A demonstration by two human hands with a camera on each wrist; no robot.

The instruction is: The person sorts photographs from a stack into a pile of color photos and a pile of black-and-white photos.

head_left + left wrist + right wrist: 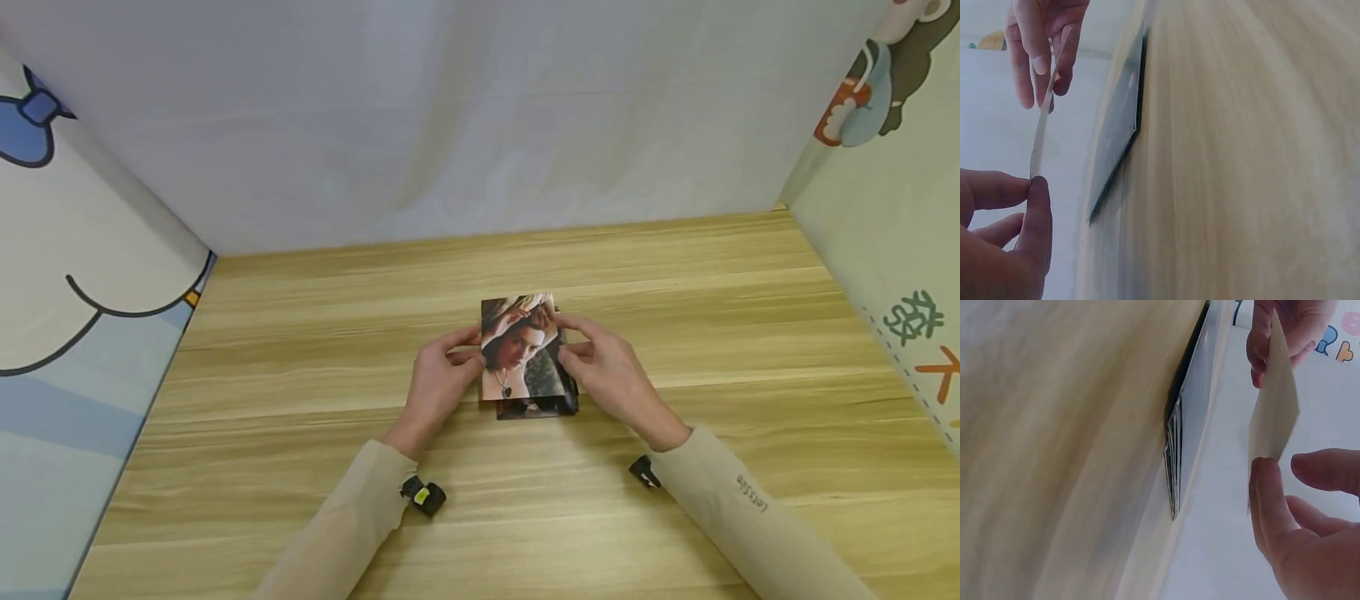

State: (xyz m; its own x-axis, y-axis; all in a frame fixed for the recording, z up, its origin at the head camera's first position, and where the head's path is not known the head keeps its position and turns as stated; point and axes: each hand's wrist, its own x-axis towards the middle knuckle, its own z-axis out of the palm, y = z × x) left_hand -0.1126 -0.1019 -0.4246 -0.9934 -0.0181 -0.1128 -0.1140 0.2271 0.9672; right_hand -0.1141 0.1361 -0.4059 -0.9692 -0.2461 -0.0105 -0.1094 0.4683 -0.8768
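Observation:
A glossy photo card (521, 350), printed with a reclining person wearing a heart pendant, is held above the table. My left hand (444, 377) pinches its left edge between thumb and fingers. At the opposite edge is my right hand (611, 367); its fingers touch the card's pale back (1275, 406) from below, while the thumb (1325, 469) stands apart from it. Underneath, a stack of dark-edged photo cards (536, 408) lies on the table, mostly hidden by the raised card in the head view. Several layers show along the stack's edge (1174, 462).
The wood-grain table (300, 375) meets a pale cloth wall (337, 125) at the back. Cartoon-printed panels stand at the left (67, 250) and right (900, 233). A black wrist camera (424, 496) sits by the left cuff, another black device (645, 472) by the right cuff.

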